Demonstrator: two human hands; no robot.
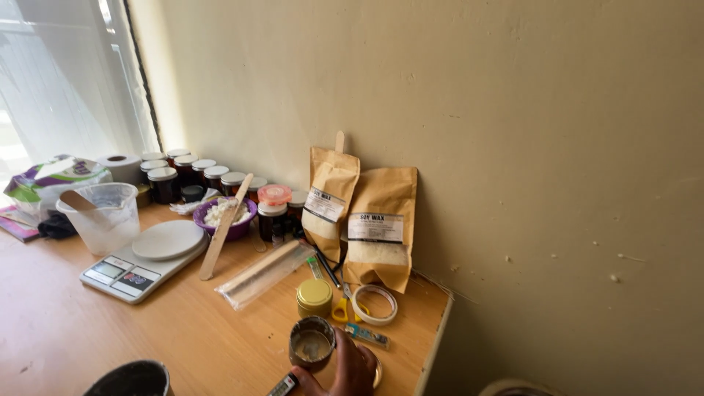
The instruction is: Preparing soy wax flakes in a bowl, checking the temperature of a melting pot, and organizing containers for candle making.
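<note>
My right hand [346,371] is at the bottom edge of the head view, fingers curled round a small open metal tin [311,345] that stands on the wooden table [183,330]. The tin holds a pale, waxy layer. A small black stick-shaped device [282,385] lies just left of the hand. Behind the tin stands a gold-lidded jar [314,295], and to its right are yellow-handled scissors [340,312] and a roll of tape [374,304]. My left hand is out of view.
Two brown paper pouches [380,227] lean on the wall. Further left are a digital scale [143,260], a clear plastic jug [103,216], a purple bowl [238,227] with a wooden stick, several amber jars [191,172], and a dark pot [132,380]. The table's edge [434,345] runs on the right.
</note>
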